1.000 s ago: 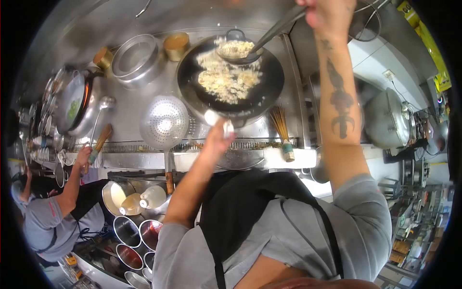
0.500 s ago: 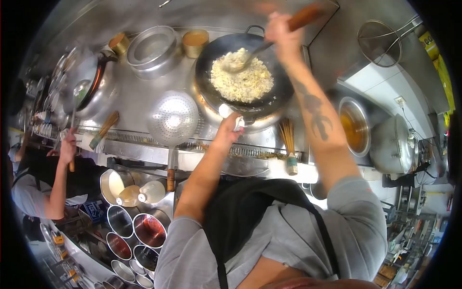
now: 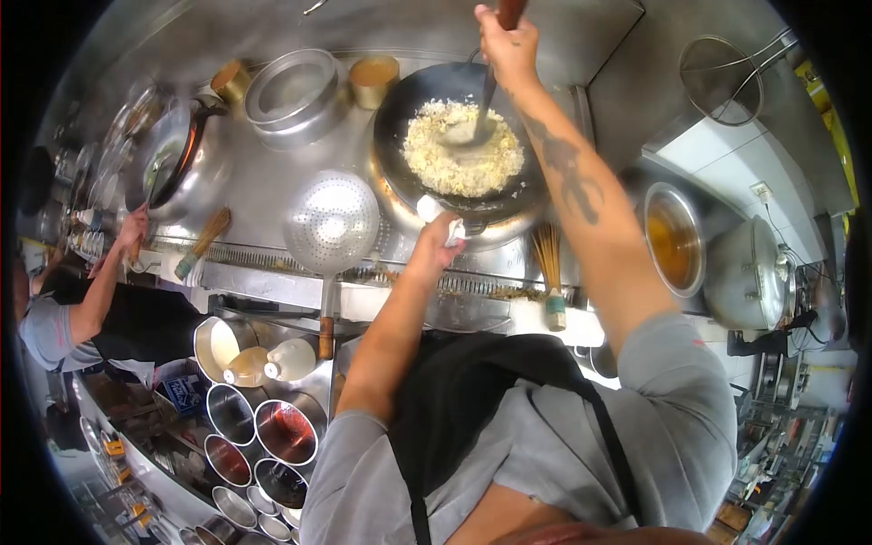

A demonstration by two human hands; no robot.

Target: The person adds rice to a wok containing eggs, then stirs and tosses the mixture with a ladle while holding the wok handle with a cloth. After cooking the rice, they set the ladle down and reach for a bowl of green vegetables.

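A dark wok [image 3: 396, 109] sits on the burner with fried rice [image 3: 486, 171], pale grains mixed with yellow egg-like bits, spread in its middle. My right hand [image 3: 509, 50], beyond the wok's far edge, is wrapped round the wooden handle of a ladle [image 3: 489, 95]. The ladle stands steeply, its bowl blurred and pressed into the rice. At the near rim, my left hand [image 3: 438, 243] is closed on a folded white cloth [image 3: 429, 208], gripping the wok's edge through it. The near handle is partly hidden there.
Left of the wok lie a perforated strainer [image 3: 331, 222] and a metal pot [image 3: 295, 95]. Bamboo brushes [image 3: 548, 263] lean at the counter edge. A bowl of yellow liquid [image 3: 672, 238] stands right. Sauce containers [image 3: 286, 431] sit lower left. A co-worker [image 3: 91, 309] works another wok.
My right hand has moved left and up, turning the ladle from slanted to steep; its bowl shifted right and down in the rice. My left hand keeps its hold. The co-worker's hand has shifted upward.
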